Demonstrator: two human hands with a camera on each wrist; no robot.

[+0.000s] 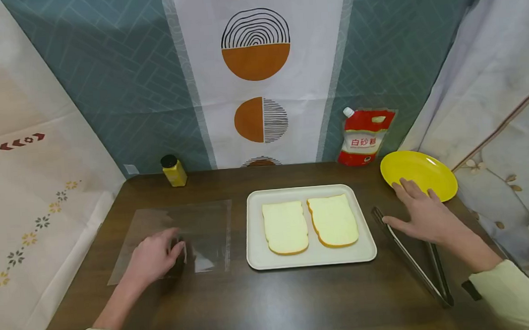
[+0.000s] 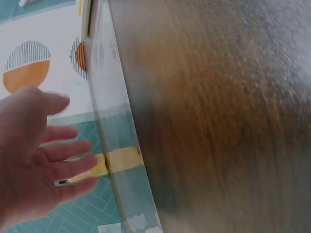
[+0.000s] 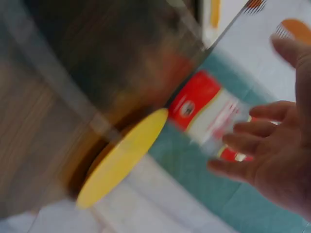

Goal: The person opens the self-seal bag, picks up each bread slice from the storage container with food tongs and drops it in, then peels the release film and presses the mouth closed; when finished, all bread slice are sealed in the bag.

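Note:
My left hand [image 1: 154, 255] hovers over a clear plastic sheet or bag [image 1: 209, 224] lying on the left of the table, its fingers loosely bent around nothing. In the left wrist view the same hand [image 2: 43, 155] shows spread, relaxed fingers. On the right, my right hand [image 1: 419, 213] reaches over metal tongs [image 1: 411, 257] toward a yellow plate [image 1: 428, 170], fingers extended and holding nothing. Two slices of bread [image 1: 285, 229] [image 1: 333, 221] lie side by side on a cream tray [image 1: 307, 261] between the hands. The right wrist view shows the yellow plate [image 3: 124, 158] past the open palm.
A small yellow bottle with a black cap [image 1: 175, 171] stands at the back left. A red and white sugar pouch [image 1: 365, 137] with a white cap stands at the back right. Patterned cloth [image 1: 151, 91] hangs behind the brown table [image 1: 264, 311], and pale curtains flank it.

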